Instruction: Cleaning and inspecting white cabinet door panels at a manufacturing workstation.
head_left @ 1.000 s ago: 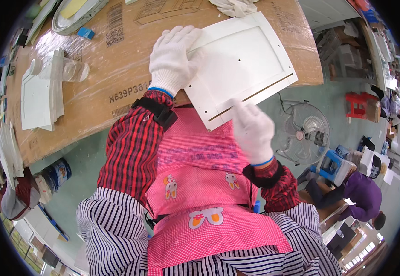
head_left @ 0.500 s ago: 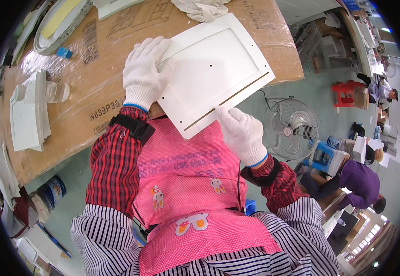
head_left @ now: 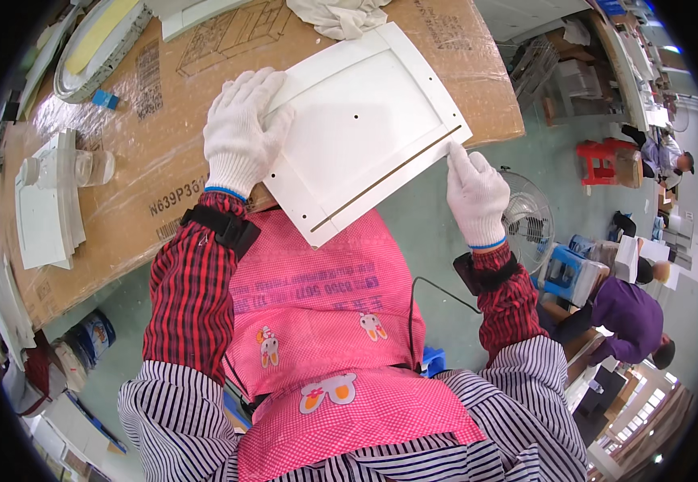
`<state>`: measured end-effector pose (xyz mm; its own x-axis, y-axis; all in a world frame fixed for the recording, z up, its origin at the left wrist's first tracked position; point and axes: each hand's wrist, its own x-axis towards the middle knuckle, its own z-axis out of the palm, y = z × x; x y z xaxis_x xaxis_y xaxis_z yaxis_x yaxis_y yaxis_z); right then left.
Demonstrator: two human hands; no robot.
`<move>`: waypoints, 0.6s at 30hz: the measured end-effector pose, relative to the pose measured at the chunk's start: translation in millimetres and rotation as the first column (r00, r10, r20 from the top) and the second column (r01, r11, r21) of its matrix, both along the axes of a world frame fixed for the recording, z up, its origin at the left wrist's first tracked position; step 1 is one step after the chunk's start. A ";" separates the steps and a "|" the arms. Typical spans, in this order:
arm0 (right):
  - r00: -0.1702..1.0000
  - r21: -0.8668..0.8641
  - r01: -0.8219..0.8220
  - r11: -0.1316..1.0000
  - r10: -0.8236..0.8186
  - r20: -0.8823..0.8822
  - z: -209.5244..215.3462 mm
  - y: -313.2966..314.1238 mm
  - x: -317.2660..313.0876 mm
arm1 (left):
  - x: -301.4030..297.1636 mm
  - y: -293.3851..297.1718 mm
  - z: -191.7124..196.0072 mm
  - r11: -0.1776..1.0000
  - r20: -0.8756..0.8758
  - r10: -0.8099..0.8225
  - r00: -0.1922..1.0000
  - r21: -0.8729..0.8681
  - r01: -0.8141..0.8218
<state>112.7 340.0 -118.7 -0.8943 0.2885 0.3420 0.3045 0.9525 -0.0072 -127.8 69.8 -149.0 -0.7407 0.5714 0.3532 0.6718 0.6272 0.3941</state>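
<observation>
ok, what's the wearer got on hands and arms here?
Left hand and right hand: white knit gloves with blue-edged cuffs. Each wrist carries a black strap band; a thin black cable trails near the right one. Both sleeves are red-and-black plaid.

free: bare cardboard-covered bench [head_left: 164, 173] left of the white panel [head_left: 361, 132] | blocked far edge: crumpled cloth [head_left: 341, 16] touching panel | blocked left: stacked white parts [head_left: 44, 209], clear jar [head_left: 92, 167] | right: open air past bench edge, fan [head_left: 526, 225] below
</observation>
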 end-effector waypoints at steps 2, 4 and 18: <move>0.999 0.040 -0.034 0.999 0.033 0.031 -0.2 -0.2 1.2 | 0.0 -0.9 0.1 1.000 0.007 0.004 1.000 -0.002 -0.004; 0.999 0.047 -0.034 0.998 0.032 0.036 0.5 1.8 1.1 | -0.1 -0.7 0.0 1.000 0.009 0.008 1.000 -0.002 -0.008; 0.996 0.104 -0.051 0.993 0.043 0.080 4.4 1.3 3.7 | 0.7 -0.2 2.0 1.000 0.004 -0.004 1.000 -0.011 0.004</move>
<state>116.4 341.3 -114.2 -0.9311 0.2110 0.2975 0.2548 0.9599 0.1167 -127.2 69.6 -147.0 -0.7397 0.5783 0.3441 0.6729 0.6291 0.3892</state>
